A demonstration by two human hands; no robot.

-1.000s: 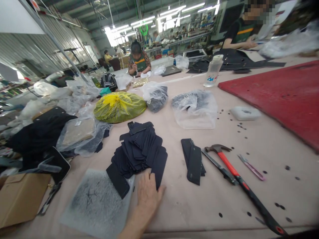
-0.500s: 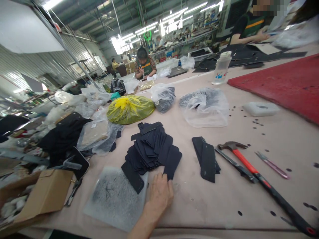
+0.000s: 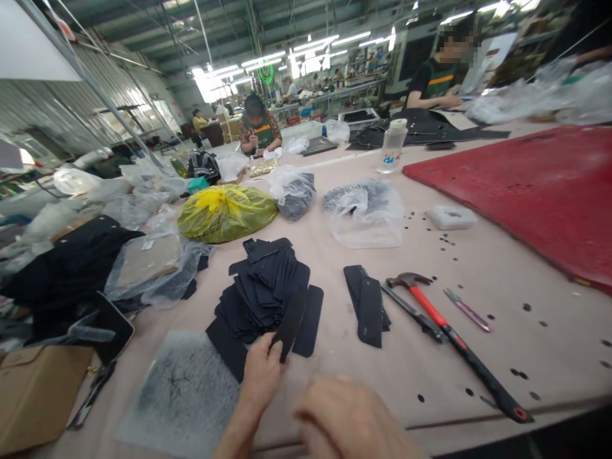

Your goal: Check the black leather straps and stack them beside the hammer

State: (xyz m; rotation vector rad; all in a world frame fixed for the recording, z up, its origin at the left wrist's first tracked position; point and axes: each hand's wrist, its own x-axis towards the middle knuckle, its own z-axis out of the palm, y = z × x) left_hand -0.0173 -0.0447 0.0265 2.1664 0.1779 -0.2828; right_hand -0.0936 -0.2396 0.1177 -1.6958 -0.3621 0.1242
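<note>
My left hand (image 3: 262, 366) is closed on the lower end of a dark navy strip (image 3: 292, 322) with rounded corners, lifted at a slant. It comes from beside or off a fanned pile of similar dark strips (image 3: 255, 290). My right hand (image 3: 349, 414), smeared by motion, is low in the view, to the right of my left hand; its fingers cannot be made out. Under the pile's lower left edge lies a translucent, black-speckled pad (image 3: 176, 389). A smaller group of dark strips (image 3: 370, 315) rests to the right of the pile.
A claw hammer (image 3: 430, 309), a dark narrow tool (image 3: 415, 312) and pink-handled snips (image 3: 468, 309) lie on the right. Behind are a yellow bag (image 3: 224, 213), clear bags (image 3: 366, 213) and a bottle (image 3: 393, 146). A red board (image 3: 521, 191) lies at right; a cardboard box (image 3: 45, 389) stands left.
My left hand has raised one dark strip from the pile and tilted it. My right hand has come into view at the bottom. The whole view has shifted, with the table's contents now further left.
</note>
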